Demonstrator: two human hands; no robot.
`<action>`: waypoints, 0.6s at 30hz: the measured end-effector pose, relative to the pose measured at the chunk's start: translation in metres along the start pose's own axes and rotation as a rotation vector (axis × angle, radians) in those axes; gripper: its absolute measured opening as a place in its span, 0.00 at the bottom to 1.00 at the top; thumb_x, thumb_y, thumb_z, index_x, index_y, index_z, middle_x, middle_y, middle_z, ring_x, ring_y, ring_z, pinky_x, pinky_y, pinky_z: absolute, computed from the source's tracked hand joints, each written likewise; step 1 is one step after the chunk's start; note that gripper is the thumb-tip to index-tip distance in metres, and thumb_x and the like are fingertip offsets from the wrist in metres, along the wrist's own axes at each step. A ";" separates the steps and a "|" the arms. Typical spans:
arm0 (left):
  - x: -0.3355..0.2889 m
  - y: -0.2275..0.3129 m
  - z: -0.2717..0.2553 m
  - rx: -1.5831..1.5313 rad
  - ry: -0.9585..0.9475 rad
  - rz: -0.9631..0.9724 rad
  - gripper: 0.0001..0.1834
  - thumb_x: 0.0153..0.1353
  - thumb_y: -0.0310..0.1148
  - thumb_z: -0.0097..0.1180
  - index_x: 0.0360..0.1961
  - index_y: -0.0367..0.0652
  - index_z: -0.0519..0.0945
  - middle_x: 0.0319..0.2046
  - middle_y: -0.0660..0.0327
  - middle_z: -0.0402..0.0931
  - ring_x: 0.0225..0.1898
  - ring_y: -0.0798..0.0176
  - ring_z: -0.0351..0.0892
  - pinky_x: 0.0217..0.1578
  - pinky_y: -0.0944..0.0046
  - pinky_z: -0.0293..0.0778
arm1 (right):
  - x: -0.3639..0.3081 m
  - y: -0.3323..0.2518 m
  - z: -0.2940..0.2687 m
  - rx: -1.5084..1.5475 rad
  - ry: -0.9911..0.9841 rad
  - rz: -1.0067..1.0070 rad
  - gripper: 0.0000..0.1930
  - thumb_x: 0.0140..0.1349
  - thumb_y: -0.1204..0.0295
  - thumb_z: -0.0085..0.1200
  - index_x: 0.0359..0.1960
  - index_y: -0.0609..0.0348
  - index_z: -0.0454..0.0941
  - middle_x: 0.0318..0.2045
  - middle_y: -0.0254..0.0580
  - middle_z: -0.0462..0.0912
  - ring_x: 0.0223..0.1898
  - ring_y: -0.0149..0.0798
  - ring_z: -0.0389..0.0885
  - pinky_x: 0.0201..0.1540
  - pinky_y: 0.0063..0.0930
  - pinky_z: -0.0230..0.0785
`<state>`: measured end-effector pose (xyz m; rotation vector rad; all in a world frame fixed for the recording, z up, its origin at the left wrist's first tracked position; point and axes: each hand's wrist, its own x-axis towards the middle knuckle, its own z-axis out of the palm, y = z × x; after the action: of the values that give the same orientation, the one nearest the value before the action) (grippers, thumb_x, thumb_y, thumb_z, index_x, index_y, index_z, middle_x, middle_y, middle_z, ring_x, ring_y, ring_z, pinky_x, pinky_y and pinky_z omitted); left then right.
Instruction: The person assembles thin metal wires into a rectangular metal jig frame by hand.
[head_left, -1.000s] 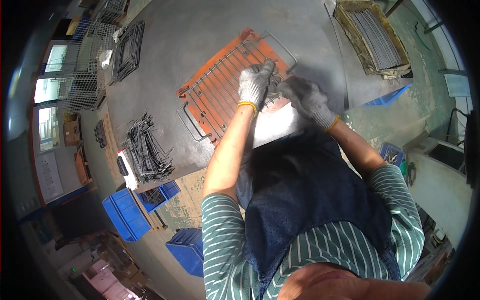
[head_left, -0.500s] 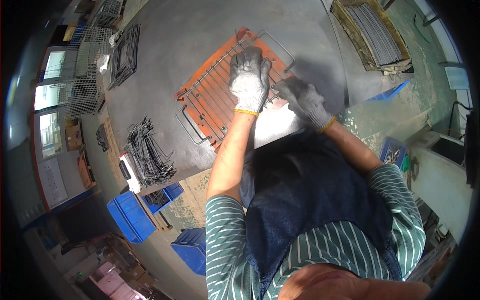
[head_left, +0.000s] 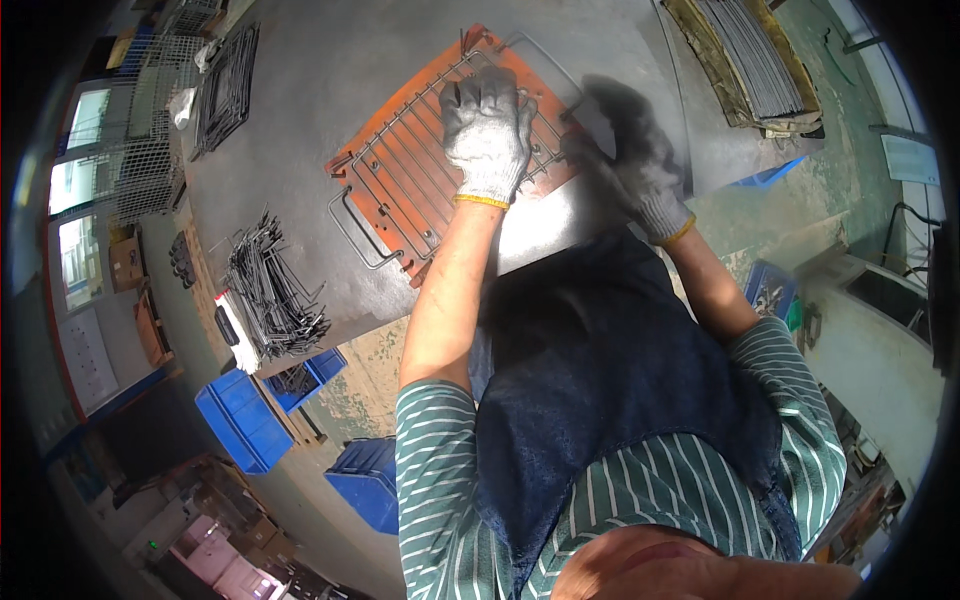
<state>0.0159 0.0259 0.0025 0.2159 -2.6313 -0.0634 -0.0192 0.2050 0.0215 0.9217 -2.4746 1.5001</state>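
Observation:
An orange plate (head_left: 402, 228) with small pegs lies on the grey table, and a wire rack (head_left: 408, 150) of thin parallel rods rests on top. A bent wire handle (head_left: 350, 240) sticks out at the left side, another wire handle (head_left: 545, 60) at the far right. My left hand (head_left: 487, 135), in a grey-and-white glove, is closed over the rack's rods; its fingertips are partly hidden. My right hand (head_left: 635, 150), gloved alike, hovers just right of the plate, smeared by motion. Its thumb stands apart from the fingers, and nothing shows in it.
Bent wire pieces (head_left: 268, 290) lie heaped at the table's left edge, with wire frames (head_left: 225, 90) stacked farther back. A box of straight rods (head_left: 750, 60) stands far right. Blue bins (head_left: 240, 420) sit below the table at left. Wire mesh baskets (head_left: 150, 120) stand beyond.
My right hand has come off the rack's right edge and swung up and right, its fingers spreading. My left hand stays on the rack. The whole view has shifted slightly.

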 end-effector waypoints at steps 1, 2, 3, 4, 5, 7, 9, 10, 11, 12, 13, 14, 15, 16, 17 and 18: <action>-0.003 -0.004 0.000 0.011 0.001 -0.011 0.19 0.60 0.45 0.50 0.47 0.47 0.74 0.42 0.56 0.74 0.46 0.52 0.71 0.57 0.51 0.61 | 0.002 0.003 0.014 0.138 0.033 -0.073 0.25 0.57 0.61 0.57 0.56 0.51 0.68 0.51 0.47 0.73 0.54 0.49 0.70 0.54 0.40 0.66; -0.008 -0.010 0.001 0.036 0.056 0.002 0.19 0.60 0.46 0.50 0.46 0.46 0.74 0.42 0.55 0.74 0.45 0.52 0.71 0.55 0.50 0.62 | -0.007 0.023 0.037 0.157 0.020 -0.083 0.25 0.57 0.61 0.57 0.56 0.51 0.68 0.51 0.47 0.73 0.54 0.49 0.70 0.54 0.40 0.66; -0.011 -0.014 0.006 0.062 0.111 0.017 0.19 0.60 0.46 0.49 0.45 0.46 0.75 0.41 0.54 0.74 0.44 0.51 0.71 0.53 0.49 0.63 | -0.022 0.057 0.060 -0.184 0.062 -0.288 0.25 0.56 0.66 0.58 0.56 0.52 0.68 0.51 0.48 0.73 0.55 0.49 0.69 0.56 0.40 0.64; -0.009 -0.011 0.018 0.015 0.050 -0.026 0.18 0.60 0.47 0.48 0.42 0.44 0.75 0.41 0.51 0.74 0.44 0.49 0.72 0.49 0.48 0.66 | -0.028 0.082 0.070 -0.518 0.111 -0.498 0.25 0.55 0.70 0.59 0.56 0.54 0.68 0.51 0.49 0.73 0.55 0.49 0.69 0.58 0.39 0.62; -0.004 -0.004 0.015 -0.040 -0.114 -0.129 0.18 0.60 0.46 0.48 0.41 0.43 0.75 0.41 0.50 0.74 0.44 0.46 0.72 0.48 0.47 0.67 | -0.030 0.083 0.065 -0.116 0.026 -0.237 0.23 0.57 0.73 0.55 0.55 0.59 0.68 0.51 0.50 0.72 0.57 0.49 0.67 0.61 0.38 0.58; 0.002 0.006 0.016 -0.239 -0.161 -0.225 0.21 0.59 0.47 0.49 0.47 0.44 0.73 0.46 0.49 0.73 0.49 0.43 0.70 0.47 0.45 0.69 | -0.033 0.116 0.061 -0.037 0.004 -0.273 0.18 0.64 0.70 0.47 0.55 0.61 0.67 0.53 0.51 0.71 0.58 0.49 0.66 0.61 0.38 0.57; -0.026 -0.007 0.009 -0.193 0.028 -0.238 0.26 0.57 0.49 0.52 0.53 0.48 0.71 0.55 0.51 0.68 0.56 0.41 0.65 0.53 0.47 0.67 | -0.020 0.051 0.037 0.022 -0.115 -0.183 0.18 0.66 0.68 0.44 0.56 0.59 0.67 0.54 0.50 0.70 0.57 0.47 0.68 0.60 0.36 0.59; -0.026 -0.009 -0.001 -0.227 0.123 -0.229 0.26 0.56 0.49 0.53 0.53 0.48 0.70 0.50 0.51 0.73 0.53 0.45 0.70 0.50 0.48 0.69 | -0.020 0.042 0.025 -0.027 -0.125 -0.149 0.17 0.66 0.68 0.43 0.56 0.58 0.67 0.55 0.50 0.71 0.57 0.46 0.69 0.59 0.36 0.61; -0.029 -0.019 -0.028 -0.332 0.042 -0.341 0.26 0.57 0.49 0.53 0.53 0.47 0.71 0.46 0.53 0.75 0.50 0.47 0.72 0.48 0.51 0.70 | -0.019 0.038 0.024 0.006 -0.136 -0.160 0.17 0.66 0.68 0.43 0.56 0.58 0.67 0.55 0.50 0.71 0.57 0.46 0.69 0.59 0.36 0.61; -0.036 -0.036 -0.059 -0.441 -0.036 -0.453 0.25 0.57 0.48 0.53 0.52 0.46 0.72 0.43 0.54 0.77 0.47 0.49 0.75 0.46 0.53 0.71 | -0.019 0.035 0.027 0.008 -0.112 -0.142 0.17 0.66 0.67 0.44 0.55 0.58 0.69 0.54 0.49 0.71 0.55 0.46 0.70 0.57 0.35 0.62; -0.046 -0.055 -0.086 -0.351 0.025 -0.532 0.24 0.58 0.48 0.53 0.51 0.45 0.73 0.41 0.55 0.78 0.44 0.50 0.76 0.45 0.55 0.71 | -0.017 0.031 0.025 -0.002 -0.081 -0.130 0.16 0.66 0.67 0.44 0.54 0.58 0.70 0.54 0.49 0.72 0.54 0.46 0.72 0.56 0.35 0.64; -0.058 -0.075 -0.112 -0.263 0.077 -0.606 0.23 0.58 0.47 0.52 0.49 0.45 0.75 0.38 0.55 0.79 0.41 0.51 0.77 0.43 0.56 0.72 | -0.018 0.025 0.025 0.015 -0.082 -0.135 0.16 0.66 0.67 0.44 0.54 0.58 0.70 0.54 0.49 0.72 0.54 0.46 0.72 0.56 0.35 0.64; -0.082 -0.106 -0.111 -0.064 0.143 -0.544 0.21 0.60 0.47 0.52 0.46 0.43 0.77 0.40 0.54 0.79 0.41 0.51 0.78 0.42 0.57 0.72 | -0.018 0.025 0.023 -0.001 -0.094 -0.077 0.16 0.66 0.67 0.45 0.53 0.58 0.72 0.52 0.50 0.73 0.53 0.46 0.73 0.55 0.35 0.64; -0.118 -0.166 -0.105 -0.150 0.279 -0.761 0.22 0.60 0.49 0.51 0.45 0.42 0.78 0.38 0.53 0.80 0.39 0.53 0.79 0.40 0.58 0.73 | -0.017 0.020 0.025 0.007 -0.115 -0.029 0.15 0.66 0.67 0.45 0.51 0.58 0.73 0.51 0.50 0.74 0.52 0.46 0.73 0.54 0.35 0.65; -0.136 -0.198 -0.127 -0.011 0.416 -0.593 0.22 0.61 0.50 0.51 0.44 0.41 0.79 0.36 0.53 0.80 0.37 0.54 0.79 0.38 0.58 0.73 | -0.014 0.027 0.029 -0.030 -0.060 -0.132 0.15 0.65 0.67 0.46 0.50 0.57 0.75 0.50 0.50 0.75 0.52 0.46 0.74 0.54 0.35 0.65; -0.138 -0.206 -0.147 0.130 0.413 -1.006 0.24 0.60 0.51 0.51 0.42 0.40 0.79 0.31 0.52 0.81 0.33 0.52 0.80 0.35 0.56 0.73 | -0.012 0.036 0.030 -0.037 -0.054 -0.132 0.15 0.65 0.67 0.46 0.50 0.57 0.75 0.50 0.50 0.75 0.52 0.46 0.74 0.54 0.35 0.65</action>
<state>0.2355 -0.1554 0.0483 1.3987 -1.8835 -0.1606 -0.0225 0.1971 -0.0256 1.1098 -2.4157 1.4016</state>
